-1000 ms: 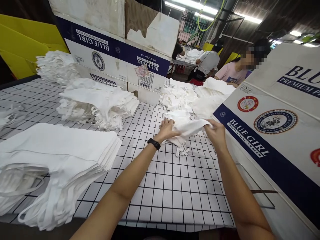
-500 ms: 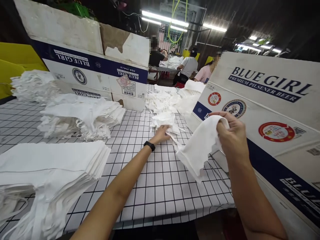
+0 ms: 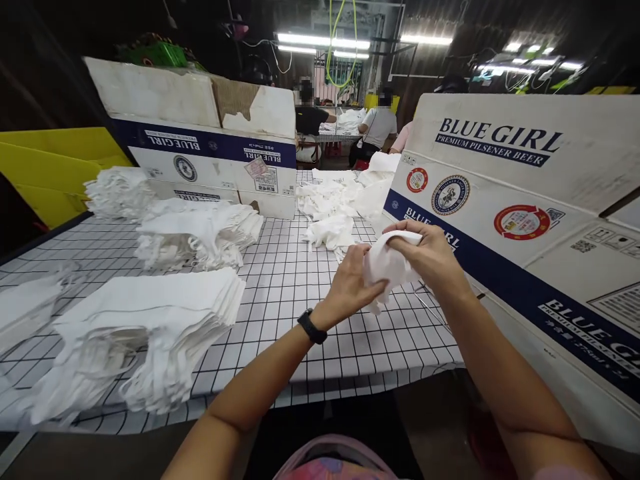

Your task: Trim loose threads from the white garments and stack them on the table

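Between my two hands hangs a bunched piece of white cloth (image 3: 387, 267), held above the checked tablecloth (image 3: 295, 293). My left hand (image 3: 353, 283), with a black band at the wrist, pinches its left side. Fingers and thumb of my right hand (image 3: 430, 257) are closed on the folded upper edge. Just beyond lies a small heap of white cloth pieces (image 3: 330, 232), with a larger loose pile (image 3: 330, 197) behind it. To the left stands a neat stack of strapped white cloth pieces (image 3: 160, 300), its straps hanging toward the front edge.
A white-and-blue carton (image 3: 500, 180) leans close by my right arm. Another carton (image 3: 210, 160) stands at the back left, with more white stacks (image 3: 200, 230) before it. A thin metal frame (image 3: 433, 307) lies beside the right carton. People sit at a table farther back.
My left hand has left the small heap and taken hold of the cloth that my right hand lifted off. Both hands have come together with it, and the view has shifted.
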{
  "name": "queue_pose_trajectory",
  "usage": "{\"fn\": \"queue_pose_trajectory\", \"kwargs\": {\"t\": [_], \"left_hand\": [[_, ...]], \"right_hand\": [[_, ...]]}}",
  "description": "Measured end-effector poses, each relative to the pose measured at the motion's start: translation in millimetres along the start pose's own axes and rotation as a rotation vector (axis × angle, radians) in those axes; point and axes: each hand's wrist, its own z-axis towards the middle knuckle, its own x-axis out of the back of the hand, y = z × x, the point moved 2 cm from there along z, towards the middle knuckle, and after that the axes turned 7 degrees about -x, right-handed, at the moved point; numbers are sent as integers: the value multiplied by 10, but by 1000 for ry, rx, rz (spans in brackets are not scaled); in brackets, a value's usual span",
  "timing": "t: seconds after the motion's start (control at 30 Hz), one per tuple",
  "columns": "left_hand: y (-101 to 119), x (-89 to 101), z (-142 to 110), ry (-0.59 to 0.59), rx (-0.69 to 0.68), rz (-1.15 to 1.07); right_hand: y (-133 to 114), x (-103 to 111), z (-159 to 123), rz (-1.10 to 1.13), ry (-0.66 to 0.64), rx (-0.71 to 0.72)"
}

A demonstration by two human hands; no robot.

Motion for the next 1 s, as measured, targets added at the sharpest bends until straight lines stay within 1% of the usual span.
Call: {"fn": "queue_pose_trajectory", "kwargs": {"t": [0.07,0.13,0.23,0.3,0.4,0.47,0.53,0.57,0.6,0.63,0.67,0.73,0.77,0.8,0.83,0.9,0.93,1.0], "left_hand": [[31,40,-85,53,50,50],[23,151,-143,80,95,69],[29,398,-235,32,145,74],[55,596,-320,-25,203,2],[108,925,-464,-87,309,-239],[119,1129,-548,-99,364,-362],[89,1265,-620,-56,387,-382],[60,1287,-659,-21,395,-355],[26,1268,-703,3,406,-316],[-6,1205,-754,6,419,-274],[-31,1100,-809,-21,430,-238],[-38,791,-924,-145,423,-193],[-16,611,-975,-205,391,-181],[20,433,-1015,-233,344,-162],[68,264,-1041,-235,289,-143],[178,-21,-1051,-190,197,-126],[235,-130,-1038,-164,170,-113],[351,-261,-983,-105,136,-75]], "right_hand": [[-115,48,-95,80,-40,-42],[-214,124,-185,138,-40,-83],[-299,240,-298,178,-19,-138],[-307,301,-347,180,-18,-147],[-227,375,-350,175,-13,-151],[-99,397,-304,202,-24,-187],[74,372,-247,237,-61,-253],[165,340,-226,245,-84,-285],[248,298,-214,245,-107,-312],[315,249,-214,239,-129,-326],[359,200,-226,229,-150,-328],[366,116,-280,206,-178,-314],[329,88,-319,197,-185,-306],[269,73,-362,191,-181,-300],[191,71,-409,195,-169,-295],[2,100,-517,226,-134,-272],[-97,128,-580,246,-120,-249],[-277,208,-721,241,-99,-174]]}}
